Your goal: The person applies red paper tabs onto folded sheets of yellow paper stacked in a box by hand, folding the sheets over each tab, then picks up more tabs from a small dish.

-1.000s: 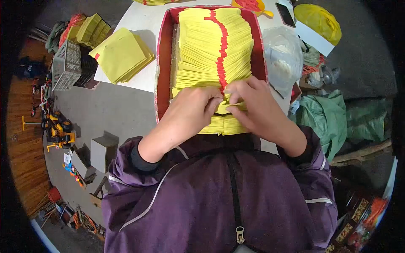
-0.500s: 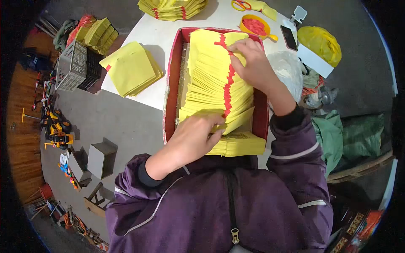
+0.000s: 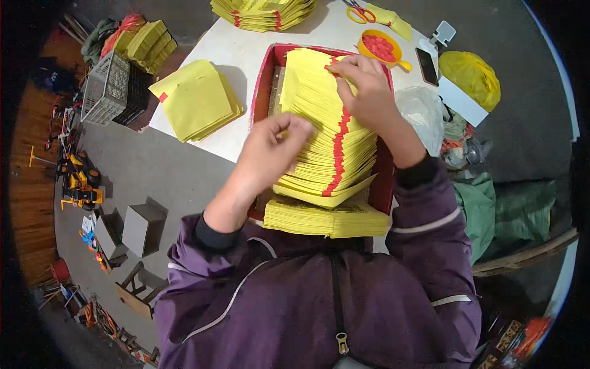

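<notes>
A shallow red box [image 3: 260,92] holds a long fanned stack of yellow paper pieces [image 3: 307,111], with red strips [image 3: 338,150] forming a line down it. At the far end of the stack my right hand [image 3: 372,92] has its fingertips on a red strip [image 3: 330,64], fingers bent and closed. My left hand [image 3: 267,154] hovers over the stack's left side, fingers curled loosely and apart, slightly blurred, with nothing visible in them. A thick bundle of yellow paper [image 3: 326,220] lies across the box's near end.
On the white table [image 3: 230,43] sit a yellow paper pile [image 3: 193,101], a larger yellow bundle [image 3: 264,15], scissors [image 3: 359,12], an orange bowl [image 3: 393,56] of red pieces and a phone [image 3: 426,66]. A clear plastic bag [image 3: 420,114] lies at the right.
My left hand has lifted from the near end of the stack and moved up and away from me. The near sheets now lie flatter. My right hand stays at the far end.
</notes>
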### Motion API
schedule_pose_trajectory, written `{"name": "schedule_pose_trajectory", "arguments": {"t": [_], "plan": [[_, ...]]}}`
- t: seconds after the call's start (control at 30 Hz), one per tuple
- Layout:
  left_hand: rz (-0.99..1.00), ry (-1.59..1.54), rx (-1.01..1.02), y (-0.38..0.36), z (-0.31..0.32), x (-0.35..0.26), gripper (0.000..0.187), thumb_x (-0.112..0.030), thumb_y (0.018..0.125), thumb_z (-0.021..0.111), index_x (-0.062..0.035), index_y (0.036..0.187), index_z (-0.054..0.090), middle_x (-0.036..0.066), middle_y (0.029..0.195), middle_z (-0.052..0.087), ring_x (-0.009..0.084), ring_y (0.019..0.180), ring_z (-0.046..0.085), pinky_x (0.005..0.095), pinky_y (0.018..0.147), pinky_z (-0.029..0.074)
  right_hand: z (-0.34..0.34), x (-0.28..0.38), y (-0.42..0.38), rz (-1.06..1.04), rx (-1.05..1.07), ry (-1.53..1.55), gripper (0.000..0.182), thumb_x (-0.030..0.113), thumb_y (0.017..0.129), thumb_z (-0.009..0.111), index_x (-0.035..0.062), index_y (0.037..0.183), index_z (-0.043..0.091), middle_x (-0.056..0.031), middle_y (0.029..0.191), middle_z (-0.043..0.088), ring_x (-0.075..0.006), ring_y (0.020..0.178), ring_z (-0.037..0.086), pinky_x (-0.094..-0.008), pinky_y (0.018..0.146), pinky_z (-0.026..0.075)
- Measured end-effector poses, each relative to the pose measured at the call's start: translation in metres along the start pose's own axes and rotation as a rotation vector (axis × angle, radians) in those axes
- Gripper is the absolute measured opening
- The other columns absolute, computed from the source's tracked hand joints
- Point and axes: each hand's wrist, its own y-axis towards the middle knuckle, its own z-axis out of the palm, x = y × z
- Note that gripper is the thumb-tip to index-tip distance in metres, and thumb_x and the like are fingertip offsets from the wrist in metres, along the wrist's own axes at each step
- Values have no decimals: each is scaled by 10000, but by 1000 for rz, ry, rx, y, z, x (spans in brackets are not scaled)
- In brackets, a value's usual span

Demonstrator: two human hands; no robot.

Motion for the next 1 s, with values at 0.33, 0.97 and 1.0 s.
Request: {"name": "schedule_pose_trajectory", "arguments": {"t": [0.33, 0.97, 1.0], "plan": [[-182, -171, 136, 32, 5, -7, 184, -68, 997, 510, -30, 1047, 684, 25, 714, 633, 46, 508, 495, 155, 416, 303, -51, 73, -43, -112, 123, -114, 356, 21, 846, 661, 91, 1195, 677, -69, 1155, 641, -279, 1038, 571, -371, 927, 480], [200, 733, 189, -54, 8, 3, 111, -18, 859, 714, -9, 968, 697, 101, 903, 704, 265, 791, 663, 370, 718, 521, -86, 97, -99, 402, 276, 584, 149, 10, 942, 671, 49, 1085, 662, -4, 977, 614, -94, 751, 510, -225, 669, 419], [215, 760, 195, -54, 10, 7, 116, -28, 853, 731, -12, 965, 705, 109, 905, 705, 270, 786, 664, 372, 715, 521, -88, 99, -101, 436, 292, 608, 155, 12, 940, 674, 50, 1091, 662, 1, 978, 612, -91, 752, 510, -221, 670, 415]]}}
